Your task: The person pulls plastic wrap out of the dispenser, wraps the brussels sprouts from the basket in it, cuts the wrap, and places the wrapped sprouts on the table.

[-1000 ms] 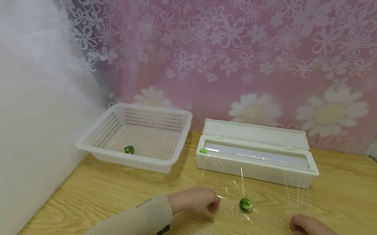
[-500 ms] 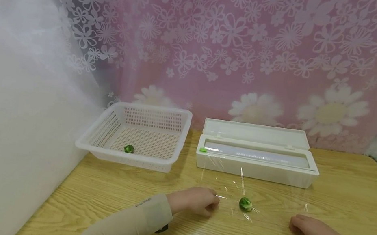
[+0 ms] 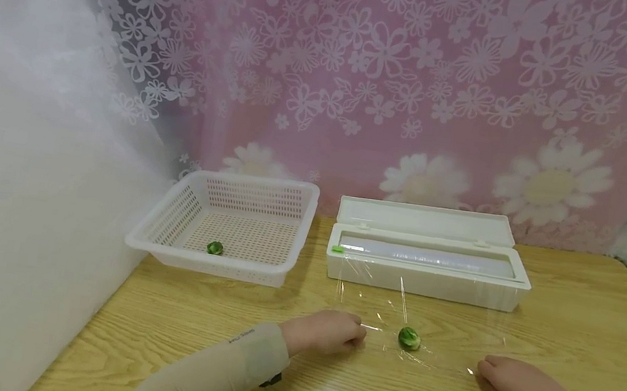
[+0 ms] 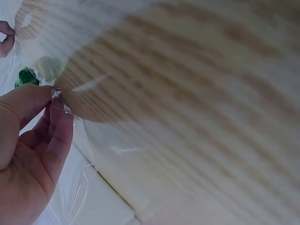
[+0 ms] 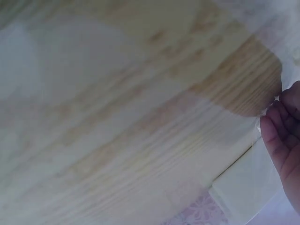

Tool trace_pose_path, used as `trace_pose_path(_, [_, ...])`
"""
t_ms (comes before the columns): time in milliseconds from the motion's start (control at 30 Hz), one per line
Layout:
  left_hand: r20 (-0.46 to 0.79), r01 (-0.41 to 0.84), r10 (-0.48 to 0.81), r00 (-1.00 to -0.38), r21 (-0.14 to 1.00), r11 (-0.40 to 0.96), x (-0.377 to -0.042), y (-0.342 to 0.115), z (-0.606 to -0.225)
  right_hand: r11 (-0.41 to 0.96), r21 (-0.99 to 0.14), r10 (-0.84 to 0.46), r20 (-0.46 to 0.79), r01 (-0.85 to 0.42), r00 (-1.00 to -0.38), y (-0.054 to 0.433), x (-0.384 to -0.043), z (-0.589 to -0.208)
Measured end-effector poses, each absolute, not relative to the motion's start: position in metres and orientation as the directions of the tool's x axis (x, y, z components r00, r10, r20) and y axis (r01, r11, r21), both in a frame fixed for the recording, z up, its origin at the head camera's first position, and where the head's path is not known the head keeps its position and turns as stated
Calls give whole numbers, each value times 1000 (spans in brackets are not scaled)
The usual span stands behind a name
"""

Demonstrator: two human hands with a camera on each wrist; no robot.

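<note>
A sheet of clear cling film [image 3: 443,325] runs from the white dispenser box [image 3: 425,283] toward me over the wooden table. On the film sits a small green Brussels sprout [image 3: 409,338], between my two hands. My left hand [image 3: 329,332] pinches the film's left near corner; thumb and finger meet on it in the left wrist view [image 4: 35,136]. With its fingertips my right hand [image 3: 520,387] pinches the right near corner, gathered film showing at the tips in the right wrist view.
At the back left stands a white perforated basket [image 3: 216,265], a second sprout [image 3: 215,247] inside it. The dispenser's lid [image 3: 426,221] is raised, showing the film roll [image 3: 427,256]; a green slider [image 3: 338,249] sits at its left. A flowered curtain hangs behind.
My right hand has shifted slightly left and its fingers have closed on the film's corner. My left hand keeps almost the same place. The sprout, basket and box have stayed put.
</note>
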State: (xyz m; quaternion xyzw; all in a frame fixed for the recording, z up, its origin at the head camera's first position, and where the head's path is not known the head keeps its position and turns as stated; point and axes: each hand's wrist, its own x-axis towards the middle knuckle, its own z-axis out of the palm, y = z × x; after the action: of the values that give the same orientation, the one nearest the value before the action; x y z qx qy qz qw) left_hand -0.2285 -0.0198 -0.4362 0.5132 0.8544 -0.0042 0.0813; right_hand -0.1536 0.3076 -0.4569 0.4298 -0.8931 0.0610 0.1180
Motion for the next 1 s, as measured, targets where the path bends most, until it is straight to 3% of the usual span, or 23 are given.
trace_pose_path(200, [-164,873,866,-473,45,485,-229,-17,-437,667,3,-730,200,-745,-653,308,-151,-454])
trace_pose_path(500, [-156,862,860,-487,73,501,-230,-18,-436,660,33,-687,433,-751,-584,312,-152,-462])
trace_pose_path(800, [-71,833,844,-532,134,537,-234,-21,-430,623,-5,-690,469,-783,-552,310,-156,-449])
trace_pose_path(867, [-54,833,845,-532,143,534,-235,-22,-428,631,-42,-679,452,-774,-578,310,-156,-446])
trace_pose_path(1000, [-36,845,854,-519,128,519,-237,-23,-423,659,15,-672,459,-752,-581,310,-158,-443])
